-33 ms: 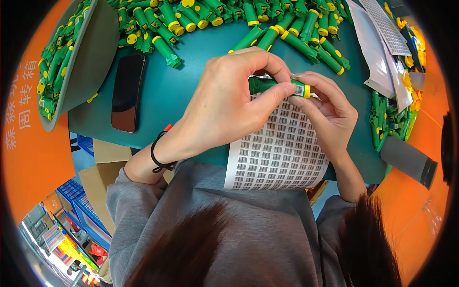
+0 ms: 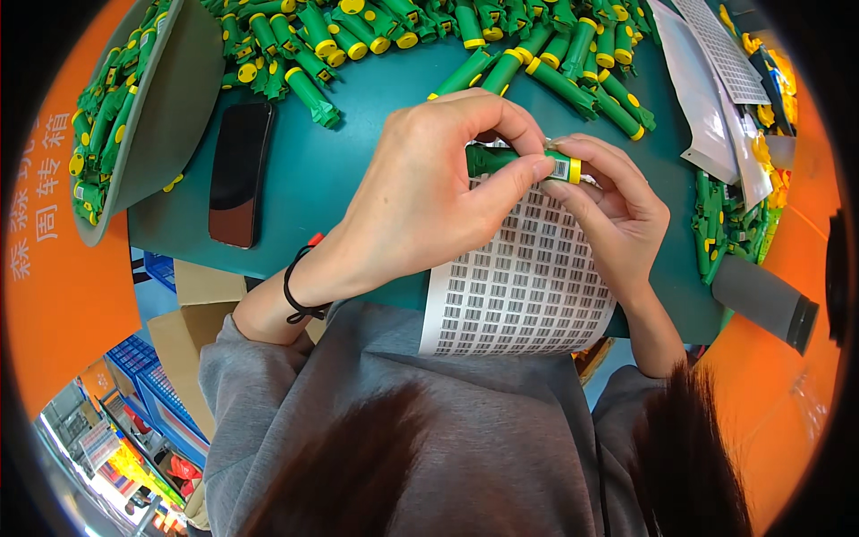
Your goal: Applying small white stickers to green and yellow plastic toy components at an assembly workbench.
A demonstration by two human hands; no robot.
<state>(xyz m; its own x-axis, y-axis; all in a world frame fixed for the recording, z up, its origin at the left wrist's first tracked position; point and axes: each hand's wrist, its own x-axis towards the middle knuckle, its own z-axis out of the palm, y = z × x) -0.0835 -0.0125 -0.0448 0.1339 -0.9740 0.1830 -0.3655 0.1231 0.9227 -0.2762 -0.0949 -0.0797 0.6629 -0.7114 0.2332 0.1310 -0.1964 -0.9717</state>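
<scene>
Between my two hands lies a green plastic tube with a yellow end cap (image 2: pixel 574 170) and a small barcode label (image 2: pixel 561 168) near that cap. My left hand (image 2: pixel 438 179) is closed, its thumb and forefinger pinching near the label. My right hand (image 2: pixel 617 192) holds the capped end between thumb and fingers. Beneath them, a white sheet of barcode stickers (image 2: pixel 519 277) curves over the table edge toward my lap. Part of the tube is hidden behind my left fingers.
Many similar green tubes (image 2: pixel 313 98) are heaped along the far side. A grey bin (image 2: pixel 174 116) of tubes stands left, beside a black phone (image 2: pixel 242 174). At right are white plastic bags (image 2: pixel 684 89), another sticker sheet (image 2: pixel 729 54) and a dark grey cylinder (image 2: pixel 765 302).
</scene>
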